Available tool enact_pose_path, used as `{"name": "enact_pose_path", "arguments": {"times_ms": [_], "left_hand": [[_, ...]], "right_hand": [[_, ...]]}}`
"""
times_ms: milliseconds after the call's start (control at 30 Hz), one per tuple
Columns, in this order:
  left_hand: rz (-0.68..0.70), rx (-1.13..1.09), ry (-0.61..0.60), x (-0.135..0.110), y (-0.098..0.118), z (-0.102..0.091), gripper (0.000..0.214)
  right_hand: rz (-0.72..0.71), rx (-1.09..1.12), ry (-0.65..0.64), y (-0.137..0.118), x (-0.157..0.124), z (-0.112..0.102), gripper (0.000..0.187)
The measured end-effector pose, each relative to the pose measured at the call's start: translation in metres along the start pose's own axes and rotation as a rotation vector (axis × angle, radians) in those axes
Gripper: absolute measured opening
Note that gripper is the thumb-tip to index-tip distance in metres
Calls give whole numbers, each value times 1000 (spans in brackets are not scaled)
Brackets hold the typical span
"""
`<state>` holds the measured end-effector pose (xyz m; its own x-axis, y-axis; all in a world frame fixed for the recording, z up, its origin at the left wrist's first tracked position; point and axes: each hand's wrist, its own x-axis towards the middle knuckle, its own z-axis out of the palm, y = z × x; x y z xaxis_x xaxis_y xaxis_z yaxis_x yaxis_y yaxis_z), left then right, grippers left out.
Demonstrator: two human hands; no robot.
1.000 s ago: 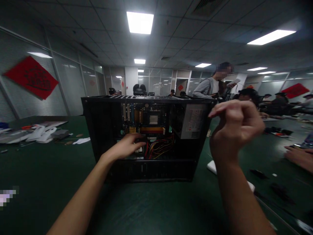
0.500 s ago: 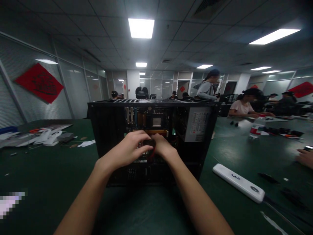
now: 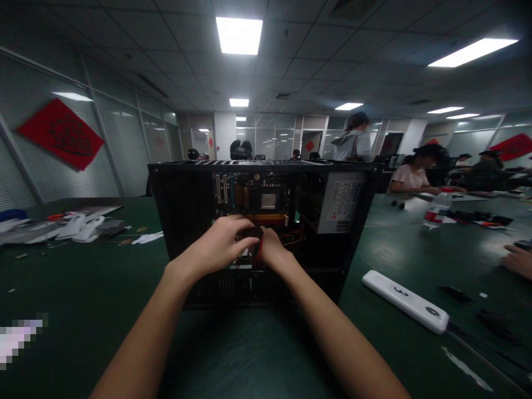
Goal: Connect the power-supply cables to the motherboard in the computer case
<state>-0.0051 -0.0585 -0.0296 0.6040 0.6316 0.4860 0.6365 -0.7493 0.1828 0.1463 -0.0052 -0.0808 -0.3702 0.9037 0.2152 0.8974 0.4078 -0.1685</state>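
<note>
An open black computer case [image 3: 178, 221] stands upright on the green table, its inside facing me. Within it show the motherboard [image 3: 268, 200] with its slots and a silver power supply [image 3: 338, 202] at upper right. Both my hands reach into the lower middle of the case. My left hand [image 3: 226, 238] is curled, thumb and fingers closed on a dark ribbon cable [image 3: 257, 252] with a red edge. Beside it, my right hand [image 3: 273, 246] is closed on the same cable from the right; its fingertips are hidden. The cable's ends cannot be made out.
On the right lie a white power strip [image 3: 405, 302] and several dark pieces; a bottle [image 3: 436, 209] stands behind them. Another person's hand [image 3: 517, 257] is at the right edge. Papers and white parts [image 3: 85, 228] are heaped at left. Other people sit or stand farther back.
The view has tilted slightly downward. My hands stay at the same place in the case, and more of the dark red-edged ribbon cable shows between them. A person behind has turned away.
</note>
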Motion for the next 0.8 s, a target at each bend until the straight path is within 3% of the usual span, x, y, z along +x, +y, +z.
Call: {"name": "enact_pose_path", "arguments": {"times_ms": [100,333,567,800], "left_hand": [[-3,8,-8,-1,0,-1,25],[-39,8,-20,-2,-1,-2,29],[-54,-22,-20,-2,-9,-1,27],[-46,-49,-10,-3,-12,-2,27]], "right_hand": [[-27,8,13,1,-4,-6,33],[93,-48,-104,-4,-5,-6,30],[184,-71,-102,-6,2,5,31],[59,-33,-70,3,4,8,34]]}}
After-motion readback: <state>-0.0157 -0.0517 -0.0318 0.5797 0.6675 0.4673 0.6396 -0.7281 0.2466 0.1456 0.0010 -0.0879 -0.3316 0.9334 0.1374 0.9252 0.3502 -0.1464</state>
